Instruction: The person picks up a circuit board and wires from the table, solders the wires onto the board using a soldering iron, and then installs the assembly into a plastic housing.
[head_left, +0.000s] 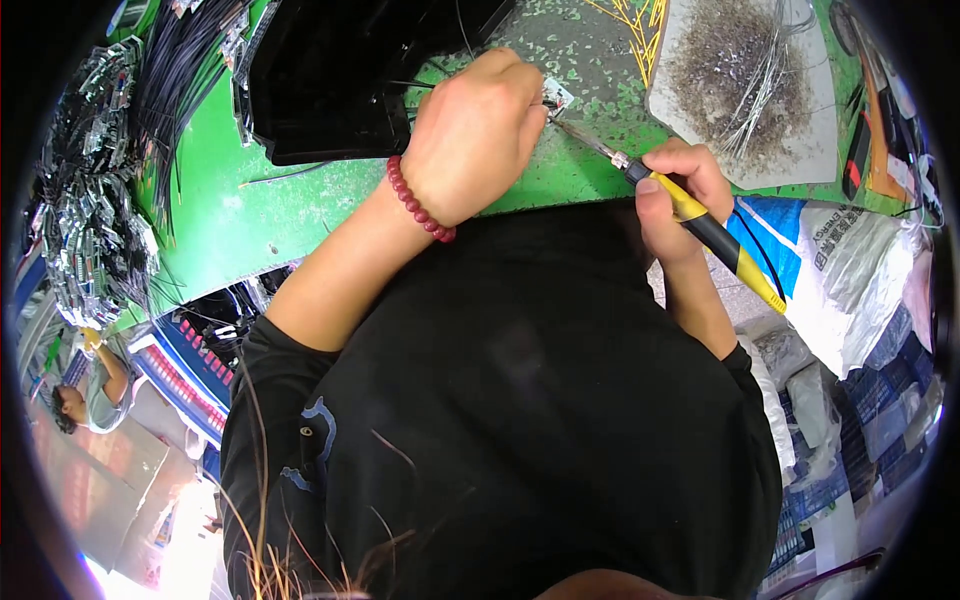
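My right hand (680, 195) is closed round the yellow-and-black handle of a soldering iron (715, 230). Its metal tip points left, at a small white circuit board (558, 97) on the green bench. Beside that board my left hand (480, 130) is closed, knuckles up, with a red bead bracelet on its wrist. A thin black wire (418, 84) runs into this hand from the left, and a short dark end shows by its fingertips, close to the iron's tip. The palm hides most of the grip.
A black bin (330, 80) stands left of my left hand. Bundles of black wires (185, 90) and many small boards (95, 220) hang at the far left. Right of the iron lies a pale sheet (690, 105) with solder crumbs and silvery wire. Yellow sticks (640, 40) lie beyond; a person (100, 390) is lower left.
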